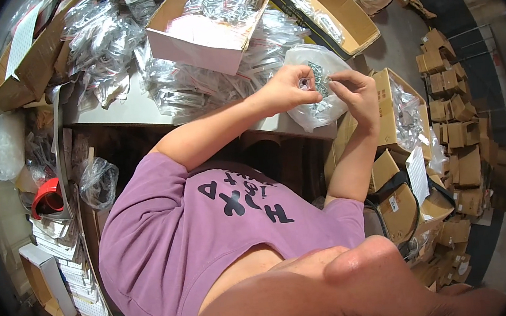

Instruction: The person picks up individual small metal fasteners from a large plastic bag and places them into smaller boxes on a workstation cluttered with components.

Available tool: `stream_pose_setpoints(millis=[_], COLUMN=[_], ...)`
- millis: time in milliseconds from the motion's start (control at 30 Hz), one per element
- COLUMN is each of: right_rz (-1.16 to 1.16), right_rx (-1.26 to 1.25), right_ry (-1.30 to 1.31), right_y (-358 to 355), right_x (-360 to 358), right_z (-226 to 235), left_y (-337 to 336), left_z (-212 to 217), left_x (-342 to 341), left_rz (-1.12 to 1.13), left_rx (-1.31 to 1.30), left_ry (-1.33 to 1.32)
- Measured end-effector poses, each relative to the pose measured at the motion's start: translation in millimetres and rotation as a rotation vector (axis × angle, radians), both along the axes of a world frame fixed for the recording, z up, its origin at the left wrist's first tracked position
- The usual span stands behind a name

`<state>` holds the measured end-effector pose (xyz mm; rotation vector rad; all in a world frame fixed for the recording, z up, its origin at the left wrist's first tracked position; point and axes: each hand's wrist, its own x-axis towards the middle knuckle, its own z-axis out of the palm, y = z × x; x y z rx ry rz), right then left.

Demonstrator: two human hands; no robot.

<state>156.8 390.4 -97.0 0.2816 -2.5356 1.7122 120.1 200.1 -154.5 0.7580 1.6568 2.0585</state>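
My left hand (295, 87) is closed, with the fingers and thumb curled round a small clear plastic bag (304, 83); only a shiny bit of it shows. Just to the right, my right hand (356, 94) holds its thumb and fingertips together in a pinch; whatever they grip is too small to make out. Both hands are over an open white plastic bag (316, 117) at the table's front right corner. Small silvery screws (317, 74) lie inside it, partly hidden by my fingers.
Clear zip bags (184, 91) are heaped across the table (119, 113). A white box (192, 52) of filled bags rests on the heap, beside a long cardboard tray (354, 33). On the right stands a carton (387, 110) of packets; stacked cartons (463, 136) line the floor beyond.
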Motion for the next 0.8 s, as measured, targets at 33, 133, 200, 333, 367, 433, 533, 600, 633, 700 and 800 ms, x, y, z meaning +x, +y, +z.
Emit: stream_pose_setpoints(millis=[33, 133, 200, 333, 367, 433, 533, 600, 633, 700, 800], right_rz=[0.022, 0.106, 0.133, 0.178, 0.177, 0.212, 0.173, 0.082, -0.006, -0.027, 0.086], right_rx=[-0.062, -0.198, -0.171, -0.053, -0.053, 0.142, -0.001, 0.005, 0.011, 0.205, 0.586], right_ry=[0.012, 0.04, 0.037, 0.077, 0.077, 0.223, 0.159, 0.157, 0.155, 0.14, 0.024], right_y=[1, -6, -18, -24, -23, -21, -25, -22, -20, -16, -15], right_x=[0, 4, 6, 7, 7, 7, 8, 4, 1, 3, 4], right_z=[-1, 2, 10, 11, 12, 14, 13, 5, 2, 4, 2], left_y=[1, 3, 4, 7, 5, 3, 1, 6, 7, 6, 2], left_z=[1, 6, 8, -2, -1, 4, 11, 5, 5, 4, 10], left_x=[0, 0, 1, -2, -3, -2, 0, -5, -8, -8, -6], left_rz=[0.001, 0.001, -0.016, -0.026, -0.061, -0.094, -0.117, -0.074, -0.065, -0.068, -0.069], left_rx=[0.0, -0.086, -0.127, -0.037, -0.032, -0.027, 0.07, 0.139, 0.059, 0.09, 0.161], left_ry=[0.0, 0.066, 0.058, 0.058, 0.059, 0.059, -0.092, -0.184, -0.18, -0.182, -0.22])
